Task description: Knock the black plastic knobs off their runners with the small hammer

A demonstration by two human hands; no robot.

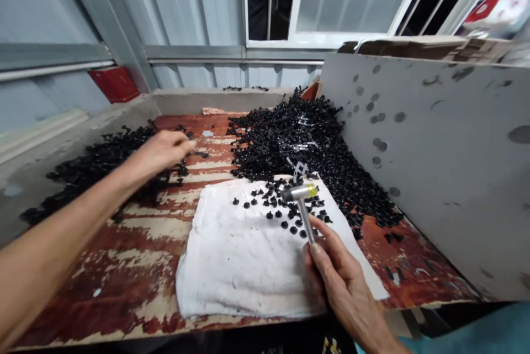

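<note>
My right hand (342,279) grips the metal handle of a small two-faced hammer (305,216), which has one black and one yellow face. The hammer head is over a white cloth (244,260) scattered with small black plastic pieces (293,229), each with a round base. Over at the left, my left hand (165,149) is slightly blurred, its fingers curled together at the edge of a pile of black plastic parts (99,160). Dark bits show by its fingertips, including a black part (201,154); whether they are held is unclear.
A large heap of black plastic parts (285,133) fills the back right of the worn red-brown table (141,260), with grey strips among them. A tall spotted white panel (434,149) borders the right side. A red object (115,84) sits on the left ledge.
</note>
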